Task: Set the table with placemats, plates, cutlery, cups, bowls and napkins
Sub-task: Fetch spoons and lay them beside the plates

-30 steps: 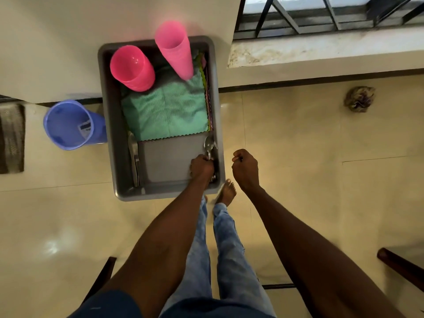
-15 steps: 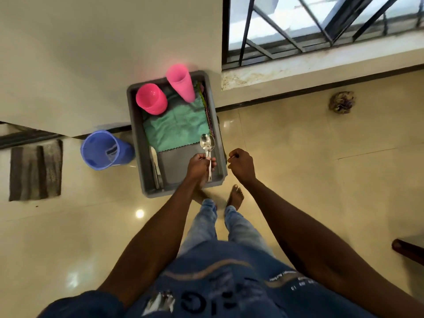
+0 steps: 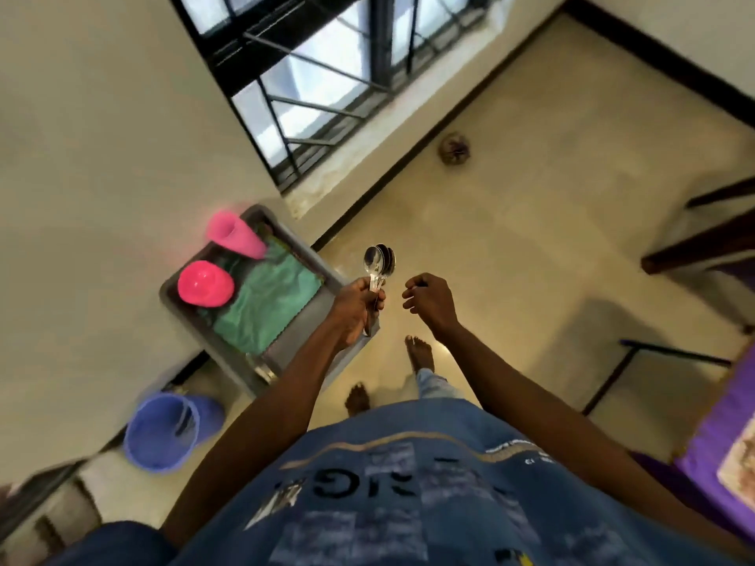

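Observation:
My left hand (image 3: pixel 355 308) grips a bunch of steel spoons (image 3: pixel 379 261) by their handles, bowls up, above the floor beside a grey bin (image 3: pixel 192 320). The bin stands on the floor by the wall and holds two pink cups (image 3: pixel 205 283), a green cloth (image 3: pixel 267 306) and more cutlery (image 3: pixel 263 371) at its near end. My right hand (image 3: pixel 427 298) hangs beside the left, fingers loosely curled, holding nothing.
A blue bucket (image 3: pixel 163 430) lies on the floor near the bin. A barred window (image 3: pixel 310 83) is in the wall above. Dark wooden chair legs (image 3: pixel 702 243) and a purple-covered table (image 3: pixel 731 435) are at the right. A small brown clump (image 3: pixel 453 148) lies by the wall.
My left hand has lifted the spoons out of the bin and away from it. I have straightened up and turned right, so the table edge has come into view.

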Demonstrator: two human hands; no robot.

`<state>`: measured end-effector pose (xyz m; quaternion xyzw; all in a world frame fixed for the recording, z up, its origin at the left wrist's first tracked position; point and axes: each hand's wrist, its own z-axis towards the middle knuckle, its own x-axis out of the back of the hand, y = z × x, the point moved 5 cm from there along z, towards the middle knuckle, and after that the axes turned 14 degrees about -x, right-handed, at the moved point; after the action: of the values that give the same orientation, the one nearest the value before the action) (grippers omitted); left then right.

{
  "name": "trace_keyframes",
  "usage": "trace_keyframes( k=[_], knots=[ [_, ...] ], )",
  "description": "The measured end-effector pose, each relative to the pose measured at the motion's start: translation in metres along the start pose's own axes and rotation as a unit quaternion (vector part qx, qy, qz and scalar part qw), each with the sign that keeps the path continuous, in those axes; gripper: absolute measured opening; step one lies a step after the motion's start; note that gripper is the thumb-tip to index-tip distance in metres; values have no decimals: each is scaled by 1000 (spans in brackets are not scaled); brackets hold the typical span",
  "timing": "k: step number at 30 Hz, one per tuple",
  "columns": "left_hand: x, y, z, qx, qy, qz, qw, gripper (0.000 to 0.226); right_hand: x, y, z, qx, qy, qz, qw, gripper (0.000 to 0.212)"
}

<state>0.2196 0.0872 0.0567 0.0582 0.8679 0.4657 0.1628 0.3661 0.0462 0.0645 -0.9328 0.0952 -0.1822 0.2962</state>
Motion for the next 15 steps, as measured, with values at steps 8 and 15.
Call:
trace_keyframes(
  k=[8, 15],
  knots=[
    [-60, -17, -38, 14, -158, 123, 980, 10, 39, 72, -64, -28, 115, 187, 975, 24],
    [-132, -42, -76, 109, -221, 110, 963, 5, 106, 123, -109, -34, 210, 313, 925, 21]
  ],
)
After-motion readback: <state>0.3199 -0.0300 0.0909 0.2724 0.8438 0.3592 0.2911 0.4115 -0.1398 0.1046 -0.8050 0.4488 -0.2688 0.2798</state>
